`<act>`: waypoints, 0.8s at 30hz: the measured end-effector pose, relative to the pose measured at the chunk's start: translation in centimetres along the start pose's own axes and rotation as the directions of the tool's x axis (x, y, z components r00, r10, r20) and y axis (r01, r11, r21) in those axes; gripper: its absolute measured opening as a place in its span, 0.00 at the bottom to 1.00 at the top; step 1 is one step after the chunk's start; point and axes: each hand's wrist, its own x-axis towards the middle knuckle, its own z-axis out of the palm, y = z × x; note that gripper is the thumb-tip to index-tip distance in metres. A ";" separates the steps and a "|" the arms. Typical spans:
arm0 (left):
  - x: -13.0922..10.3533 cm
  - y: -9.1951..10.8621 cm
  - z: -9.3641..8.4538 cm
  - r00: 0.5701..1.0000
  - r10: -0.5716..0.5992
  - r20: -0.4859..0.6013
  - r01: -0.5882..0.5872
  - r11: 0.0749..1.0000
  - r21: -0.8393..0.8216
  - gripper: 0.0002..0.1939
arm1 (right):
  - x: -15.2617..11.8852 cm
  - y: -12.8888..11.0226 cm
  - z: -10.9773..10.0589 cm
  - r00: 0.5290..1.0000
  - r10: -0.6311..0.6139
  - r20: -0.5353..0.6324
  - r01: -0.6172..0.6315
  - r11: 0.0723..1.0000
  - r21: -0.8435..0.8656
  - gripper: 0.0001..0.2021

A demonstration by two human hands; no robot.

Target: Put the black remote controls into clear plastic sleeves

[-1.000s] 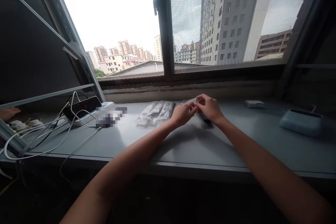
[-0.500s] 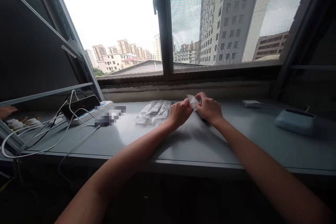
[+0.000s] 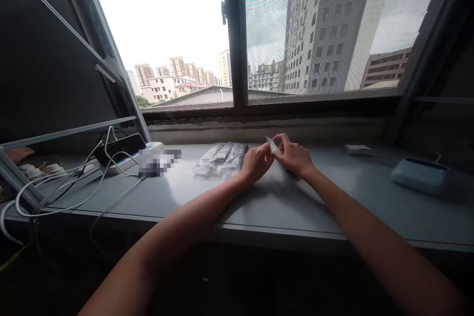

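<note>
Grey-blue and faintly glossy, the bench [image 3: 318,207] is the largest surface I have below the window [image 3: 240,59] in my head view. On it, toward the right end, sits a blue-grey case [image 3: 420,176]; at the middle lie clear-wrapped packets [image 3: 222,158], just beside my left hand [image 3: 256,164]. A dark phone [image 3: 128,148] leans among white cables [image 3: 85,207] at the left, and another person's hand [image 3: 20,154] shows at the far edge. My right hand [image 3: 296,159] is bent over a dark item [image 3: 292,173] that it mostly hides, so I cannot tell what that is. Smallest is the translucent plastic piece [image 3: 272,144], raised above the bench between my hands: the right grasps it with thumb and forefinger, while the left has its fingers curled against its lower edge, though I cannot make out how firmly they grip. I judge it to be thin film, almost weightless, limp, a bit slippery and easy to crease or tear, so I would take it by opposite edges with light fingertip pinches. Against the frame half a second ago, the piece shows as a narrower, pointed sliver instead of a broader crumpled patch, and my view has shifted slightly.
</note>
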 end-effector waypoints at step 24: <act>6.9 0.5 3.5 0.818 -0.163 0.552 0.478 -0.344 -0.808 0.31 | -0.5 0.6 0.5 0.975 -0.206 -0.077 0.183 0.954 -0.238 0.25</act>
